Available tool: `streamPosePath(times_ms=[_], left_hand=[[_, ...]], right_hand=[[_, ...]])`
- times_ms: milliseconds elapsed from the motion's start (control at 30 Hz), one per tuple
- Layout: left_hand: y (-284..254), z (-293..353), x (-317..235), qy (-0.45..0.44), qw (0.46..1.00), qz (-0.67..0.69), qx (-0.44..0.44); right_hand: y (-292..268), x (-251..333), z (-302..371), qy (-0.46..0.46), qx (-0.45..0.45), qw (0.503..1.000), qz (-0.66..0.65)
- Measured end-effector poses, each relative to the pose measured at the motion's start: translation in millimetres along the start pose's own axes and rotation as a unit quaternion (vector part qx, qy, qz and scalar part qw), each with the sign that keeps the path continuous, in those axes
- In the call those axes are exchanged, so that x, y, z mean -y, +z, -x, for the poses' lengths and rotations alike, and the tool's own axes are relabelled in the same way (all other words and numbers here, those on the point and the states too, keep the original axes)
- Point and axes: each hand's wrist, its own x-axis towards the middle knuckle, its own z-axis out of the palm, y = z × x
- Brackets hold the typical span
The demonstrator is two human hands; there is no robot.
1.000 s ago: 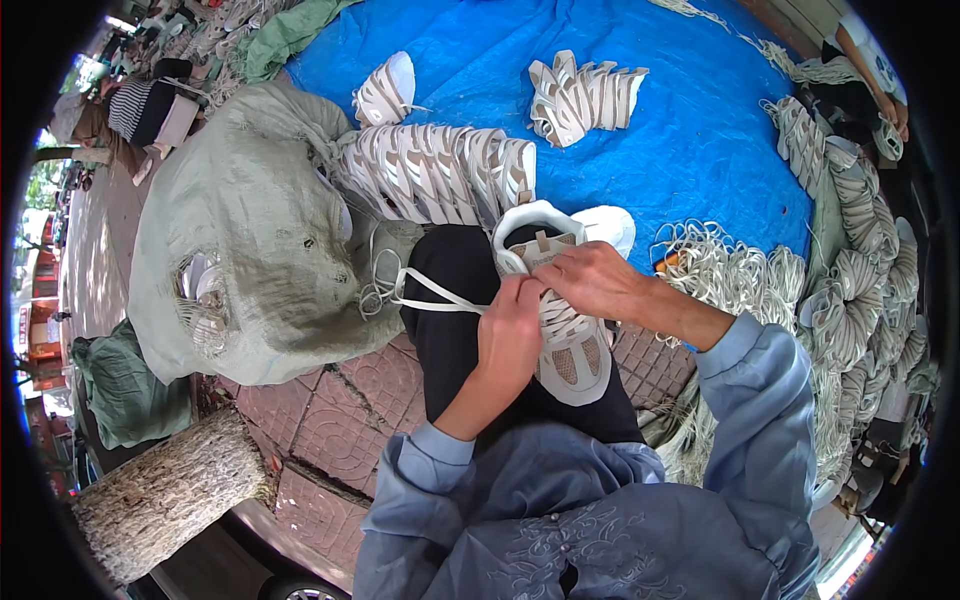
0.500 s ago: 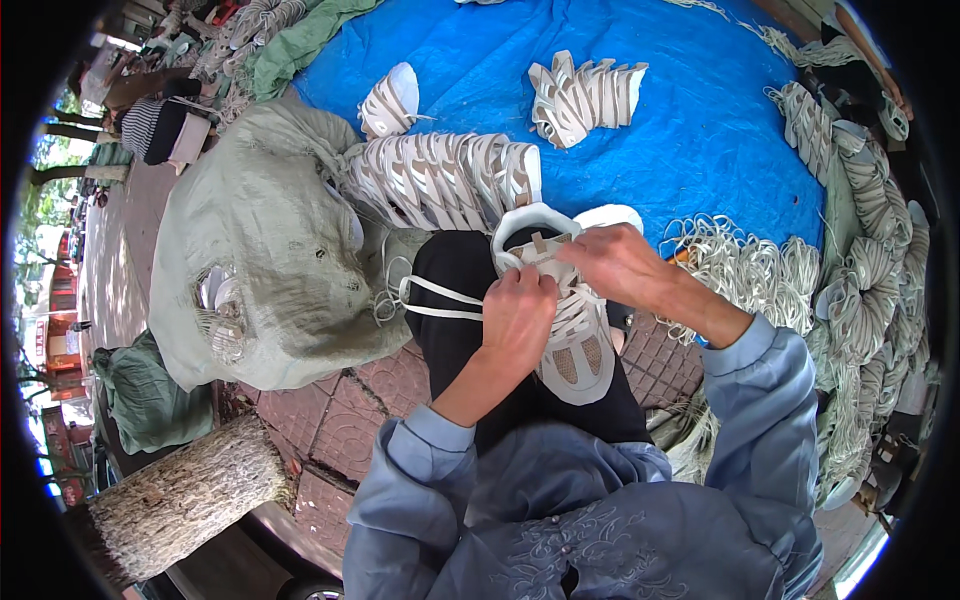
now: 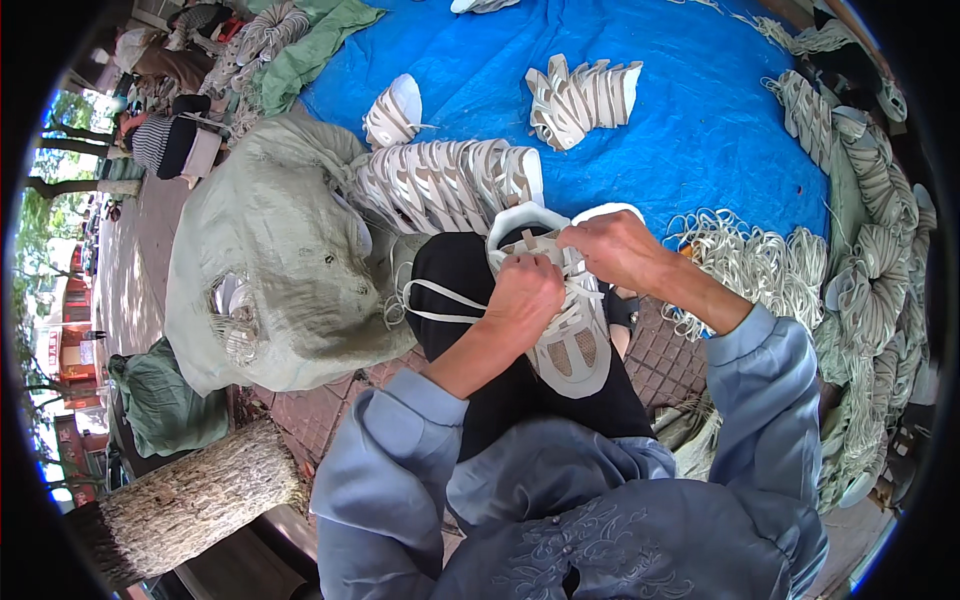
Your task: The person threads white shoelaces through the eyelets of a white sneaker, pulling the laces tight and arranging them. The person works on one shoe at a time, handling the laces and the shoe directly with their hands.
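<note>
A white and beige sneaker (image 3: 572,362) rests on my lap, its toe toward me and its collar away. My left hand (image 3: 527,295) is closed over the lacing near the tongue. From it a white shoelace (image 3: 440,297) loops out to the left across my dark trouser leg. My right hand (image 3: 618,250) is pinched at the upper eyelets on the sneaker's right side, knuckles up. What lies between its fingertips is hidden, though it looks like the lace's other part. Crossed laces show on the shoe's front below both hands.
A row of similar sneakers (image 3: 440,185) lies beyond my knees, with another group (image 3: 585,100) on the blue tarp (image 3: 690,130). Bundled white laces (image 3: 750,265) sit at right. A stuffed grey-green sack (image 3: 280,270) stands left, near a tree trunk (image 3: 200,500).
My left hand has shifted slightly right and up over the lacing. My right hand has moved slightly left, its fingers still pinched by the eyelets. The camera view has shifted a little.
</note>
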Motion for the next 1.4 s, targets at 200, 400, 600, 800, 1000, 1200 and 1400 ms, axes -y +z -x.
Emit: streamPosePath(times_ms=[200, 400, 600, 800, 1000, 1200, 1400], left_hand=[[-17.3, 19.2, 33.3, 0.059, 0.997, -0.052, -0.006], [-45.8, 118.4, 114.8, -0.055, 0.994, -0.089, 0.033], [-49.0, 231.6, 174.8, -0.216, 0.967, -0.134, 0.022], [-35.9, 284.8, 183.0, -0.313, 0.942, -0.120, 0.010], [-4.6, 256.9, 165.2, -0.296, 0.953, -0.048, 0.043], [-30.8, 53.5, 28.2, -0.006, 0.964, 0.173, -0.203], [-9.4, -15.6, -13.8, 0.113, 0.986, 0.095, -0.079]], right_hand=[[-18.7, -1.0, 5.6, -0.009, -0.019, 0.999, 0.031], [-32.2, -0.8, -3.7, -0.008, -0.033, 0.999, 0.000], [-31.6, -9.9, -4.1, 0.009, -0.021, 0.999, 0.028], [-30.9, -7.0, -13.8, 0.003, 0.000, 1.000, 0.031], [-18.0, -8.7, -13.9, 0.051, 0.004, 0.999, -0.010], [-19.4, -13.1, -17.4, 0.188, 0.017, 0.975, -0.121], [-14.7, -32.8, 29.1, 0.216, -0.035, 0.961, -0.168]])
